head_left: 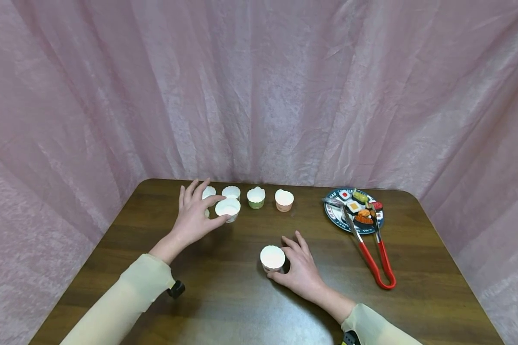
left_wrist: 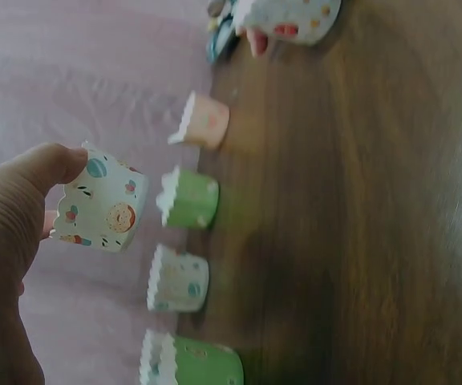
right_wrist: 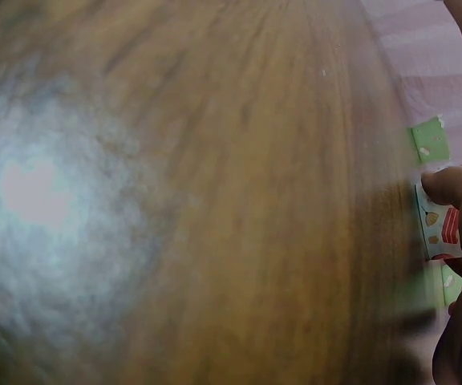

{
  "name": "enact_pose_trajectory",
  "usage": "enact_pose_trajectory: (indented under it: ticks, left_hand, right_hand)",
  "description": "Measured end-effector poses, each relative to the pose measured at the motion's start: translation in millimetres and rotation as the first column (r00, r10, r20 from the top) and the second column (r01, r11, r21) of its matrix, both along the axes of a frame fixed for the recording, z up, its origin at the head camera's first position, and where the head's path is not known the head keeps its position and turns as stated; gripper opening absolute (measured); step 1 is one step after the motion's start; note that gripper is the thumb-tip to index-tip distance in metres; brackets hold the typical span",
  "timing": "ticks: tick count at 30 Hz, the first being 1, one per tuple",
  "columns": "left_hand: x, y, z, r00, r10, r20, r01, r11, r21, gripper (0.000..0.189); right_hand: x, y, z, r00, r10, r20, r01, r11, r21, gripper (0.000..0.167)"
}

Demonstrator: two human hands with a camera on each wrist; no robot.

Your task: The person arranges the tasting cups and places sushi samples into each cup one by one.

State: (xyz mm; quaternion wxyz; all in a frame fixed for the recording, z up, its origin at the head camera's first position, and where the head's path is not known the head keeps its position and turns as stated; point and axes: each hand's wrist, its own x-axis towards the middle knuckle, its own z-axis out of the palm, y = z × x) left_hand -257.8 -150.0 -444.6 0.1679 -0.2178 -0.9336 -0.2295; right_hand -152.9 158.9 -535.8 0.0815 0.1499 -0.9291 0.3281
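Observation:
My left hand [head_left: 192, 218] pinches a white paper baking cup [left_wrist: 107, 200] between thumb and finger, off the table. That cup has blue and donut prints and stands near the back row. Toward the middle front, my right hand [head_left: 302, 273] pinches another white baking cup [head_left: 272, 258] by its side; red cake prints show on that cup in the right wrist view. Whether it touches the table I cannot tell. Along the back stand a white cup [head_left: 231, 192], a green cup [head_left: 256, 199] and a peach cup [head_left: 284, 201]. The left fingers partly hide further cups [head_left: 209, 192].
On the right of the wooden table [head_left: 224, 297] lies a round plate [head_left: 333, 221] with several sushi-like pieces. Tongs with red handles [head_left: 371, 263] rest across the plate, handles toward the front. A pink curtain [head_left: 259, 96] hangs behind the table.

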Motion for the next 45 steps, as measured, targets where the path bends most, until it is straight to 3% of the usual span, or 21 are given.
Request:
enact_pose_trajectory:
  ticks: [9,13,18,34,39,41,45]
  left_hand:
    - [-15.6,-5.2,-11.9,0.994,0.060,0.091,-0.057,0.998,-0.039,0.054]
    - [-17.9,-2.9,-23.7,0.985,0.088,0.150,-0.074,0.993,-0.094,0.057]
    - [-19.3,-1.5,-34.4,0.978,0.112,0.176,-0.089,0.987,-0.132,0.058]
    - [-22.3,-1.5,-44.0,0.973,0.126,0.195,-0.099,0.984,-0.146,0.063]
    - [-18.3,-4.6,-47.4,0.971,0.119,0.207,-0.093,0.987,-0.130,0.072]
    - [-16.2,-5.5,-46.7,0.975,0.107,0.194,-0.086,0.990,-0.114,0.076]
    - [-14.5,-3.8,-37.8,0.994,0.042,0.097,-0.036,0.997,-0.062,0.077]
  right_hand:
    - [0.7,1,-0.5,1.000,0.000,-0.021,-0.001,1.000,-0.013,0.055]
    - [0.3,1,-0.7,1.000,0.004,-0.022,-0.004,1.000,-0.007,0.055]
    - [-0.2,0,-1.6,1.000,0.007,-0.018,-0.007,1.000,0.000,0.054]
    - [-1.4,0,-0.7,1.000,-0.006,-0.016,0.005,1.000,-0.013,0.055]
    - [1.7,-1,-1.4,1.000,-0.006,0.013,0.006,1.000,-0.016,0.054]
    - [3.5,-2,-1.3,1.000,-0.003,0.022,0.004,1.000,-0.019,0.053]
    - [2.9,-1,-0.5,1.000,-0.007,0.008,0.008,1.000,-0.023,0.052]
